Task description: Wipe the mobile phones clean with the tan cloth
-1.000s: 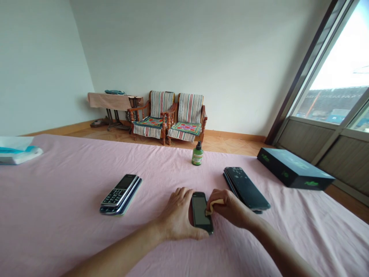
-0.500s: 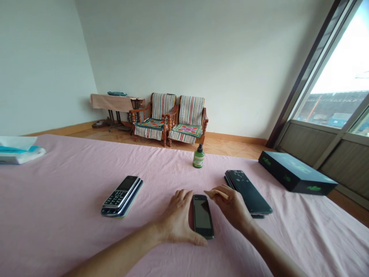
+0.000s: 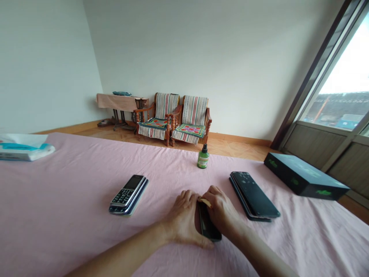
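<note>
A small black phone [image 3: 208, 227] lies screen up on the pink tablecloth [image 3: 72, 192], between my two hands. My left hand [image 3: 184, 219] rests against the phone's left edge, fingers curled around it. My right hand [image 3: 219, 209] covers the phone's far end and pinches a small yellowish cloth [image 3: 205, 201] pressed onto the screen. Most of the screen is hidden under my right hand.
A keypad phone on a small stack [image 3: 128, 190] lies to the left, a stack of dark smartphones [image 3: 253, 195] to the right. A green bottle [image 3: 203, 157] stands behind, a dark box [image 3: 305, 176] far right, a tissue pack [image 3: 24, 147] far left. Two chairs [image 3: 175, 125] stand by the wall.
My right hand lifted the cloth off the phone's lower screen, swung to the far end and came down there. My left hand stayed on the phone's side. The view shifted slightly.
</note>
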`<act>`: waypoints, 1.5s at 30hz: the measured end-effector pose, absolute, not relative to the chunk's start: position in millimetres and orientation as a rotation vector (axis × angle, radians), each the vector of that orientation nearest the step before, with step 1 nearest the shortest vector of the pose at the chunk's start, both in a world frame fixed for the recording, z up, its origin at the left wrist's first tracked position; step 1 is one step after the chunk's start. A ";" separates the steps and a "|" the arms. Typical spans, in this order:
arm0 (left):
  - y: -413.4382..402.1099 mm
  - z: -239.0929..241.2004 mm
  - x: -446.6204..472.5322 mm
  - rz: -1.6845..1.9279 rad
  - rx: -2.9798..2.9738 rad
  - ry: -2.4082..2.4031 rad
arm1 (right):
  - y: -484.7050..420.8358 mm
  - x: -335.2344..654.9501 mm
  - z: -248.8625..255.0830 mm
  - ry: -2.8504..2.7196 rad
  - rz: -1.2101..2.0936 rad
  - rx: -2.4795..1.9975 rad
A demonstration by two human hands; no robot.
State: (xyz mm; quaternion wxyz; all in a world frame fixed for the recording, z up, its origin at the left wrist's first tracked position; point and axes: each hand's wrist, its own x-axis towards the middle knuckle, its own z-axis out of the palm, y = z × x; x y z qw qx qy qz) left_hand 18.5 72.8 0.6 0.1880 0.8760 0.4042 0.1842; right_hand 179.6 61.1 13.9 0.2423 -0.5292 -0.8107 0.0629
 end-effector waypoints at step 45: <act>67.3 3.0 22.7 0.546 2.449 1.236 | 53.1 188.7 21.6 -2.230 0.393 -1.349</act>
